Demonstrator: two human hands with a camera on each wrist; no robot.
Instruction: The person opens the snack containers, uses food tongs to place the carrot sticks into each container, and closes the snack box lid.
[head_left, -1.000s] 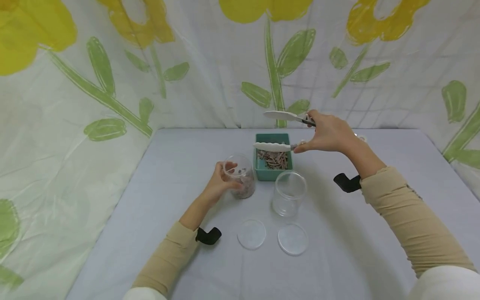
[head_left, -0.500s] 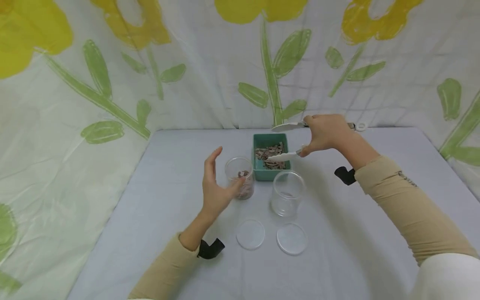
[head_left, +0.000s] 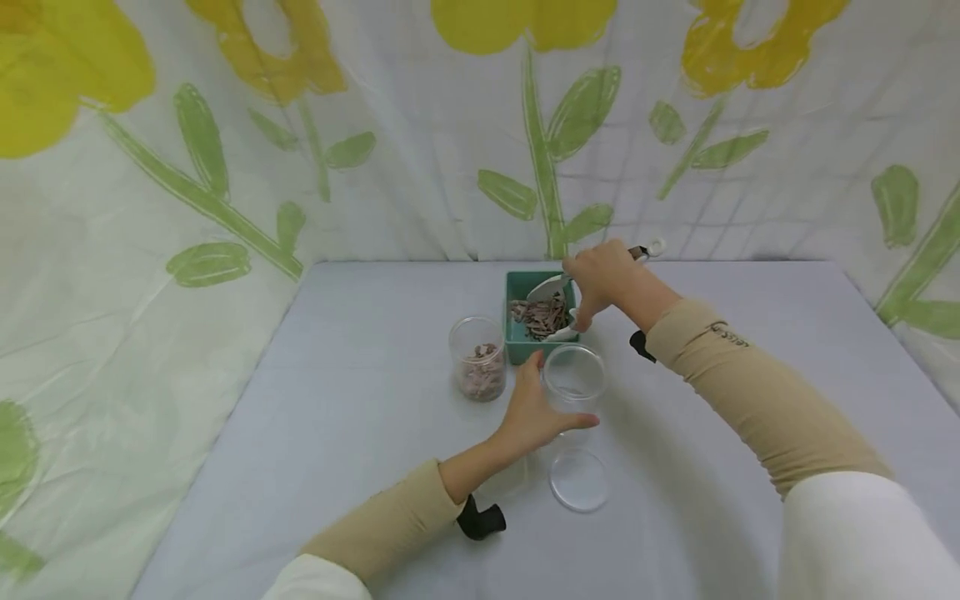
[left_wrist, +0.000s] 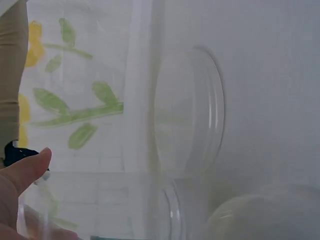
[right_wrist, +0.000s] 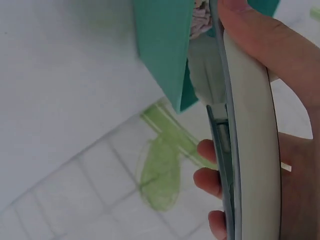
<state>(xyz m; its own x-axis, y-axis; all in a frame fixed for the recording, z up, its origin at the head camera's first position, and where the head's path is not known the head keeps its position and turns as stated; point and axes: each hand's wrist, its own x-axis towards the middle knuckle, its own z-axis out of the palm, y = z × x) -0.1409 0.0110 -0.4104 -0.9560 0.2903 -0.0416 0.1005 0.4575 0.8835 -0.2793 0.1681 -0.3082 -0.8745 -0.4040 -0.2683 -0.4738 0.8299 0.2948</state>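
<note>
My right hand [head_left: 606, 275] grips a pair of tongs [right_wrist: 252, 135] with pale heads and a ring at the handle end. The tong heads [head_left: 550, 288] are down in a green rectangular box [head_left: 542, 352], among brownish-grey shredded strips [head_left: 542, 317]. My left hand [head_left: 531, 414] spreads thumb and fingers beside a clear jar [head_left: 574, 379]; its thumb lies across the jar's near side. Whether the fingers touch the jar is hard to tell. To the left stands a second clear jar [head_left: 478, 358], partly filled with the same strips.
A round clear lid [head_left: 580, 481] lies on the pale table cover [head_left: 360, 375] near the jar. Another lid [head_left: 504, 479] is partly hidden by my left forearm. A flower-printed curtain [head_left: 420, 167] hangs behind the table.
My left hand has released the filled jar and moved right to the other jar. My right hand has moved left and down, lowering the tongs into the green box.
</note>
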